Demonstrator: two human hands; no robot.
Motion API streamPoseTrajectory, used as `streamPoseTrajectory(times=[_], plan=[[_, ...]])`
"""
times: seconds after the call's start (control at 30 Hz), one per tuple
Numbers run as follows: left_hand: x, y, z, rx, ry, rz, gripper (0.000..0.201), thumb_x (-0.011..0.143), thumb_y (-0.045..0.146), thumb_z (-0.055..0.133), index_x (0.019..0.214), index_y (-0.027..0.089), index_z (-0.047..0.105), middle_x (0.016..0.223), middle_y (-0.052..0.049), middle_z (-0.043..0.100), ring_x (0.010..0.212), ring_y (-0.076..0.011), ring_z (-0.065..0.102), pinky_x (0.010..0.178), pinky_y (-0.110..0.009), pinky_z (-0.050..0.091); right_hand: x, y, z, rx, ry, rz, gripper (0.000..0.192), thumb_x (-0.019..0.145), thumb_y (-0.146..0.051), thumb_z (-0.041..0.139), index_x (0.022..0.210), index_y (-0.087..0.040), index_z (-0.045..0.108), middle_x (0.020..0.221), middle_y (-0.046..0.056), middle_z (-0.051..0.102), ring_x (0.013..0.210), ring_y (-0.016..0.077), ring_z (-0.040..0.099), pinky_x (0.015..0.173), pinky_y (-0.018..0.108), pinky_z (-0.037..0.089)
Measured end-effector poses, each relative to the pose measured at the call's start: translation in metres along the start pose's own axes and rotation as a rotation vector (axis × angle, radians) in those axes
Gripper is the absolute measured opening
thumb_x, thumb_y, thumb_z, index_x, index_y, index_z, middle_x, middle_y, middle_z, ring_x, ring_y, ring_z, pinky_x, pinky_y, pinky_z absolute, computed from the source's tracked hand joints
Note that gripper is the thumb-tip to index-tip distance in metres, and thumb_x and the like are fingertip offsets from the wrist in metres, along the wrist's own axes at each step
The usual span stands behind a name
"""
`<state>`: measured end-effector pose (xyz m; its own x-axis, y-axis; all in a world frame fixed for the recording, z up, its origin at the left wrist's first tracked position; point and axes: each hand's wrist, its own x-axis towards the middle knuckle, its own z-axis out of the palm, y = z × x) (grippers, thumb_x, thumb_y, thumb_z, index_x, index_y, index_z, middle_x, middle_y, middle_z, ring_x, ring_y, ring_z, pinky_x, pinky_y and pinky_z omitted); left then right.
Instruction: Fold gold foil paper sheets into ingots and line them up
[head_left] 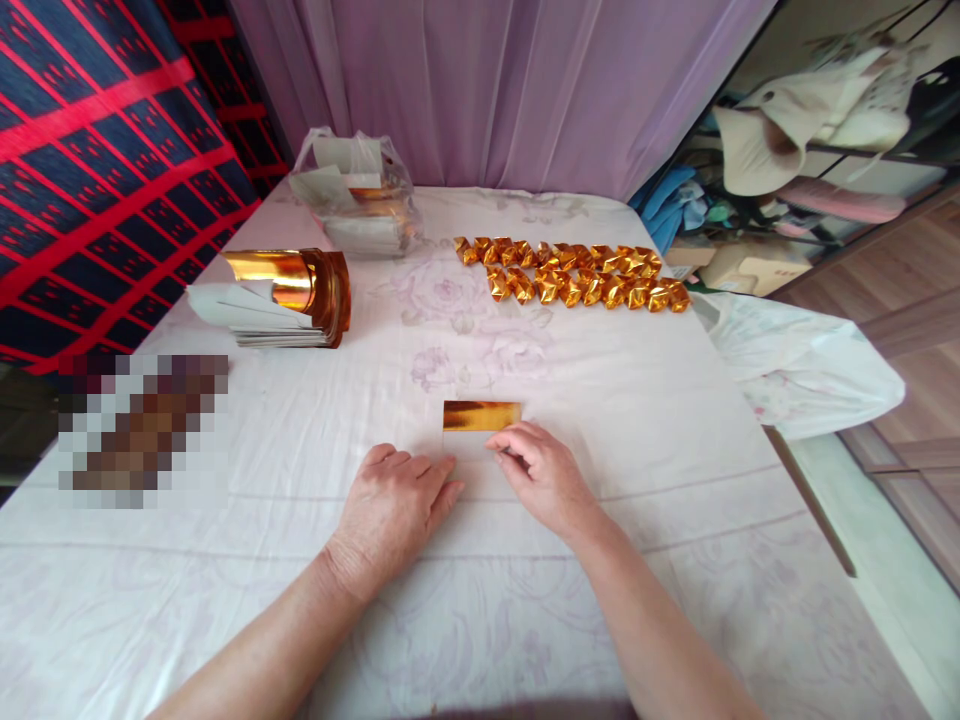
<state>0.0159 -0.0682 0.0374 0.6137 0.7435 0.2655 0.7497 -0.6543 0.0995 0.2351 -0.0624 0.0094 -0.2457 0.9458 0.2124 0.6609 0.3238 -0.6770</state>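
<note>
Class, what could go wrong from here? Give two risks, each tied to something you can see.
The right hand is at the gold paper; a careless press might crease it crookedly. The front row of folded gold pieces ends close to the right edge of the table; a bump could send the last one off.

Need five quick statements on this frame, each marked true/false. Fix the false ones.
1. The folded gold pieces lie in two rows on the table. True.
2. The left hand is among the folded gold pieces. False: the left hand is on the near side of the gold strip, toward its left end.
3. The right hand is near the right end of the gold strip. True.
4. The curtain is green. False: the curtain is purple.
5. The plastic bag sits farther back than the stack of sheets. True.
</note>
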Motion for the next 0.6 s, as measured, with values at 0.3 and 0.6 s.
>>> streamPoseTrajectory(times=[0.3,0.6], plan=[[0.002,-0.004,-0.004,-0.002,0.010,-0.014,0.031,0.099,0.030,0.044,0.088,0.019,0.071,0.060,0.000,0.065,0.055,-0.0176,0.057,0.065,-0.037,0.036,0.000,-0.004,0.002,-0.040,0.025,-0.023,0.017,0.087,-0.009,0.052,0.090,-0.020,0.065,0.086,0.004,0.067,0.083,0.0183,0.062,0.074,0.030,0.047],[0.001,-0.001,0.003,-0.057,0.010,-0.008,0.029,0.099,0.030,0.044,0.104,0.017,0.070,0.067,-0.002,0.065,0.060,-0.0185,0.059,0.065,-0.036,0.039,0.001,-0.014,0.014,-0.187,0.094,0.069,0.009,0.084,-0.018,0.065,0.081,-0.023,0.059,0.080,0.002,0.066,0.082,0.0208,0.060,0.074,0.032,0.044]])
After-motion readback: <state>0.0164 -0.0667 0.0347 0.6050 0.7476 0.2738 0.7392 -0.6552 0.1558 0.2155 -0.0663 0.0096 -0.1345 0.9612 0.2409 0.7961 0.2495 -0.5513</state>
